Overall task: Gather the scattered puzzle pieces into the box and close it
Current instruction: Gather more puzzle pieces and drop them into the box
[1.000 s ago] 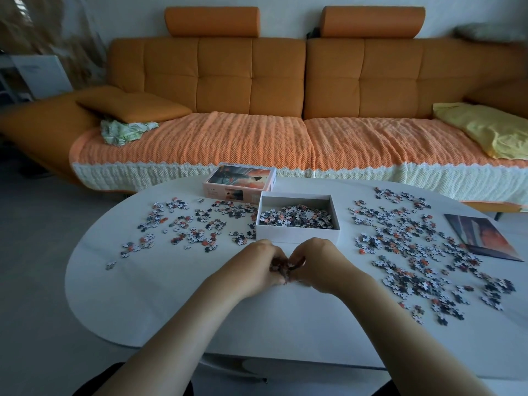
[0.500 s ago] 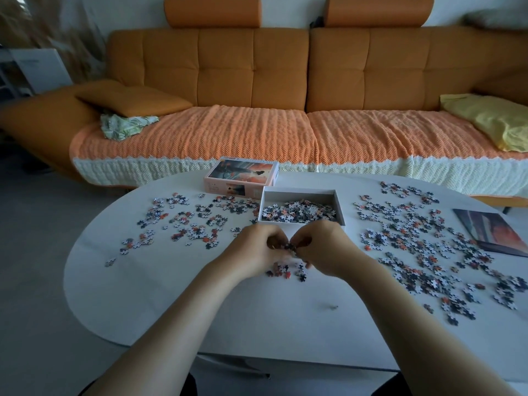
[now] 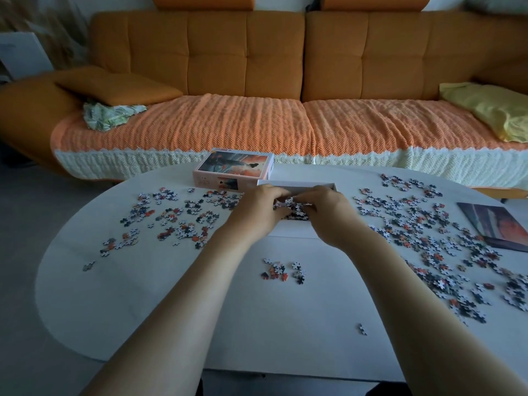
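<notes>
Head view: both hands were over the open box (image 3: 295,228) at 12 o'clock on the white counter (image 3: 200,310). The left hand (image 3: 261,208) and right hand (image 3: 328,214) met fingertip to fingertip. Each grip was curled narrow round one shared handful of pieces (image 3: 294,205), probably cupped together so nothing spilled before the drop. The box sat dead centre, likely so both heaps were in reach. Some pieces showed inside under the hands, amount unclear.

The lid (image 3: 233,170) lay picture-up at 11 o'clock, just beside the box's far corner; contact can't be told. It looked parked there to leave the tray open.

A thin left scatter (image 3: 177,218) lay at 10 o'clock and a denser right scatter (image 3: 414,224) ran from 2 to 4 o'clock. A small cluster (image 3: 283,271) lay between the forearms at 6 o'clock, with a stray piece (image 3: 363,329) toward 5. A picture sheet (image 3: 497,224) lay at 3 o'clock.

Judgement: drop-in step, task early, most pieces not yet in the box, lid off.
</notes>
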A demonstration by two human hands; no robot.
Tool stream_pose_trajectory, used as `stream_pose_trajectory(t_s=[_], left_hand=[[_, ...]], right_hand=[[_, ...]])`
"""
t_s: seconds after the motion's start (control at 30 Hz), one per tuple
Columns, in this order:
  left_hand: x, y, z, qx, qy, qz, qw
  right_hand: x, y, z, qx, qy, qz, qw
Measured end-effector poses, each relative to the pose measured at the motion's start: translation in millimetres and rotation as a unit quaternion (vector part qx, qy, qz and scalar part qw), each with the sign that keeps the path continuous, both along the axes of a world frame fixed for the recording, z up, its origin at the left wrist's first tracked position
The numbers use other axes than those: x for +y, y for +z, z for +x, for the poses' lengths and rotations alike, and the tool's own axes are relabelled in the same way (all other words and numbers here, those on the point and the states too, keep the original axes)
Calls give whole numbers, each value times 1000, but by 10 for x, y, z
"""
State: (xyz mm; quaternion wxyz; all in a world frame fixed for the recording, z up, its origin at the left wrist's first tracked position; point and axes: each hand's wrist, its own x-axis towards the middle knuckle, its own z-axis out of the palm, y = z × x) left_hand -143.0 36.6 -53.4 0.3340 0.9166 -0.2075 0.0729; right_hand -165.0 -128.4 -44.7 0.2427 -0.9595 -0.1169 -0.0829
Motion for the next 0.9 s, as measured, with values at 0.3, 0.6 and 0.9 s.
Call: stream_pose_trajectory(t_s=[0.3,0.6,0.9], left_hand=[[77,-75,-156,-105,-1,45,993],[208,-158,-760,102,-34,228,968],[-10,-297,-1015,69,-75,122,987]], right_hand=[[-105,53,-138,-41,6,80,996],[-508,181,-714,264,130,-51,954],[-650,70,-1003,278,101,-52,954]])
